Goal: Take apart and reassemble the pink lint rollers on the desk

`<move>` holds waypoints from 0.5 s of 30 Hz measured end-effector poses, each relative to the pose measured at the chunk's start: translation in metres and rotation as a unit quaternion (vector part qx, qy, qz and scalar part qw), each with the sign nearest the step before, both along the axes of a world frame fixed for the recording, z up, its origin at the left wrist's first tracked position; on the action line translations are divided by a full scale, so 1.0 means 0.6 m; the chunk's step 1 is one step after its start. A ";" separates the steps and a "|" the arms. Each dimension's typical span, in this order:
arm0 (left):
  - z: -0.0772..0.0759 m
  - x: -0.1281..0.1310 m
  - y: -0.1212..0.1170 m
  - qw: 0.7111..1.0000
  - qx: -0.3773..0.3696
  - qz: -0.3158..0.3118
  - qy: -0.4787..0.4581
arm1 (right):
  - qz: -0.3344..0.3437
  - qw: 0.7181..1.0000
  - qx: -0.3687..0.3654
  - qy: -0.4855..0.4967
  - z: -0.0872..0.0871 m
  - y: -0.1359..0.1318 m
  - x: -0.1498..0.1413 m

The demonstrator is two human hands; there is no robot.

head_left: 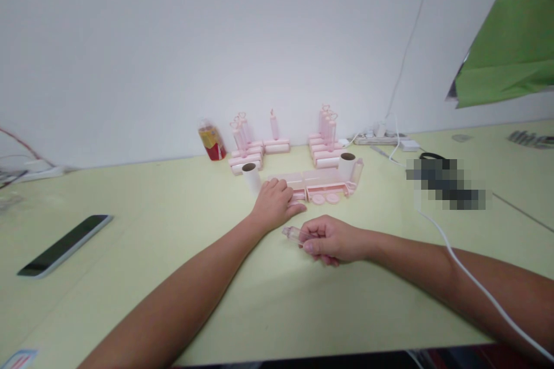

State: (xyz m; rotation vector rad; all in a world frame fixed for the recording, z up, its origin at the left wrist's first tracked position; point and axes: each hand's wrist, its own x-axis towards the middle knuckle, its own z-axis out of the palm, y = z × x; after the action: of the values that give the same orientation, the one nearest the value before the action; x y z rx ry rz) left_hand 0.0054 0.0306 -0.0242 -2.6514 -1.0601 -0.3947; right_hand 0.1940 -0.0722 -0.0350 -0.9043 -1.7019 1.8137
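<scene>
My right hand is closed around a clear plastic tube with a narrower end pointing left, held just above the table. My left hand lies over the left end of an open pink case, thumb in front and fingers over it; the fingertips are hidden. Beside it stands a second open pink case. Two pink discs lie in front of that one. White rolls with brown cores, one on the left and another on the right, stand upright. A clear pinkish tube leans at the right.
Along the wall sit several pink cases with upright clear tubes. A red and yellow packet stands left of them. A phone lies far left. At the right are a power strip, a white cable and a blurred dark object.
</scene>
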 end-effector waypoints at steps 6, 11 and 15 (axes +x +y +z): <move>-0.004 0.003 0.004 1.000 0.030 -0.005 -0.002 | -0.001 1.000 -0.001 -0.005 0.001 0.000 -0.001; -0.008 0.004 0.003 0.999 0.047 0.002 -0.003 | -0.004 1.000 -0.002 -0.011 -0.001 0.000 -0.002; -0.005 0.001 0.001 0.999 0.043 -0.001 -0.027 | -0.004 1.000 -0.006 -0.013 -0.003 0.000 -0.002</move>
State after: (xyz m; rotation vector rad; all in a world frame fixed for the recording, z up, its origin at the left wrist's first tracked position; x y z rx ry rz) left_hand 0.0061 0.0311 -0.0272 -2.5800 -1.0330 -0.5026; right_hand 0.1930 -0.0722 -0.0369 -0.9425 -1.7042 1.8158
